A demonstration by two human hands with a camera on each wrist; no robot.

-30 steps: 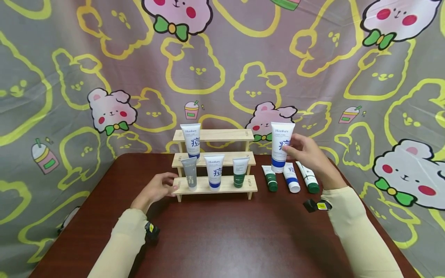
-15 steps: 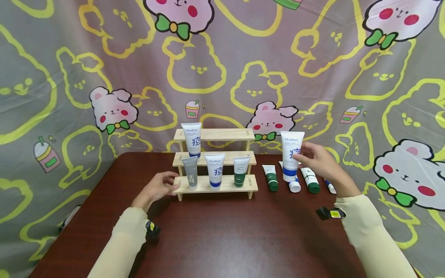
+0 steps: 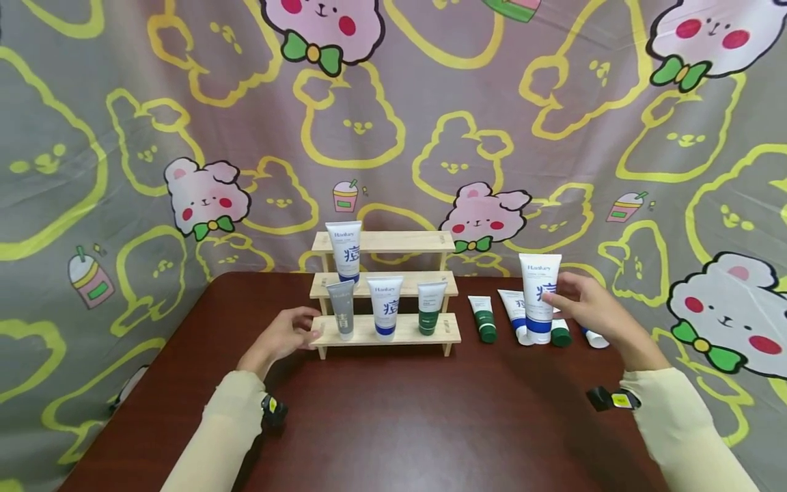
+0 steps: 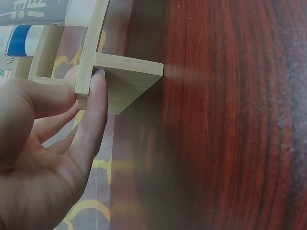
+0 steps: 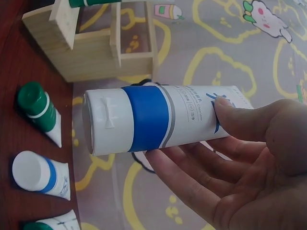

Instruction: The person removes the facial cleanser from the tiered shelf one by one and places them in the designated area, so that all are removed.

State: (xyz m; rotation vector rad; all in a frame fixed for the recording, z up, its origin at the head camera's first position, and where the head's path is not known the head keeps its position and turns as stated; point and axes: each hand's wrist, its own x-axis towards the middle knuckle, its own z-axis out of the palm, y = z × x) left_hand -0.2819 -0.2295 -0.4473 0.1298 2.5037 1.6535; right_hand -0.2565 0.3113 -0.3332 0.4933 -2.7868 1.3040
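My right hand (image 3: 590, 307) grips an upright white squeeze tube (image 3: 540, 294) with a blue band, thumb on its front. In the right wrist view the white flip cap of this tube (image 5: 108, 120) points left. On the left, my left hand (image 3: 284, 336) pinches the end of the lowest tier of a wooden tiered display stand (image 3: 399, 336). The left wrist view has the thumb above that board (image 4: 88, 62) and a finger beneath. A grey tube (image 3: 343, 311), a white-and-blue tube (image 3: 385, 304) and a white-and-green tube (image 3: 430, 307) stand on the lowest tier.
Another white-and-blue tube (image 3: 346, 253) stands on the middle tier. Right of the stand, several tubes lie on the dark red table (image 3: 430, 424), including a green-and-white tube (image 3: 484, 320) and a white-and-blue tube (image 3: 515, 311). A patterned curtain (image 3: 393, 137) hangs behind.
My right hand has moved right and downward with the white-and-blue tube, now in front of the lying tubes. My left hand stays at the stand's end.
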